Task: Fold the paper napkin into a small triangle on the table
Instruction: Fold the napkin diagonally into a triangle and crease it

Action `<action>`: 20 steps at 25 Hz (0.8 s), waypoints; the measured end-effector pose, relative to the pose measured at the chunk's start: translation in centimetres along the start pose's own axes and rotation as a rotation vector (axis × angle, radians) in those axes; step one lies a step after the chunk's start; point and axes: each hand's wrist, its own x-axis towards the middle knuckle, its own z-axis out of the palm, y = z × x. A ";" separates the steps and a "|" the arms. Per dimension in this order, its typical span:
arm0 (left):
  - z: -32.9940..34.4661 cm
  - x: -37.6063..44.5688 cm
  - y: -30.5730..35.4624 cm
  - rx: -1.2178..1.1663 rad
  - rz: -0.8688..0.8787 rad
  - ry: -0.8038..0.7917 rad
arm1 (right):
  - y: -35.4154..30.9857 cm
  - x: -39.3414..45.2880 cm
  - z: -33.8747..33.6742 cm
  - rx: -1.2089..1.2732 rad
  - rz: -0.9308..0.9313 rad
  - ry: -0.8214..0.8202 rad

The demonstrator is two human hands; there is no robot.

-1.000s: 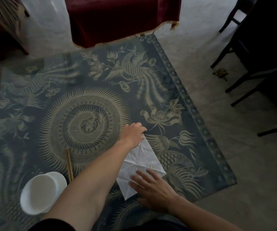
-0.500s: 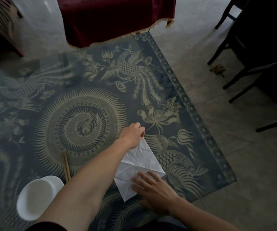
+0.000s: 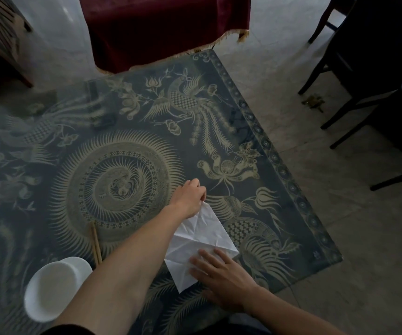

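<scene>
The paper napkin (image 3: 201, 240) lies creased on the patterned table (image 3: 279, 165) near its front right corner, seen from the head camera. The left hand (image 3: 189, 197) pinches its far corner between closed fingers and lifts it slightly, probably to carry that corner over for a fold. The right hand (image 3: 224, 279) lies flat with fingers spread on the near part, seemingly to pin the sheet so it cannot slide while the corner travels.
</scene>
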 end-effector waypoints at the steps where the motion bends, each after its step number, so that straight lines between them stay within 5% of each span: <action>1: -0.1 -0.1 0.0 -0.017 -0.005 -0.006 | 0.0 0.0 0.0 -0.003 -0.003 0.008; 11: -3.3 -2.3 -0.4 -0.315 0.010 -0.073 | 0.0 0.6 0.0 -0.021 0.010 0.041; 20: -3.4 -7.2 -0.7 -0.359 0.137 0.100 | 0.3 2.3 -0.4 -0.052 0.134 0.061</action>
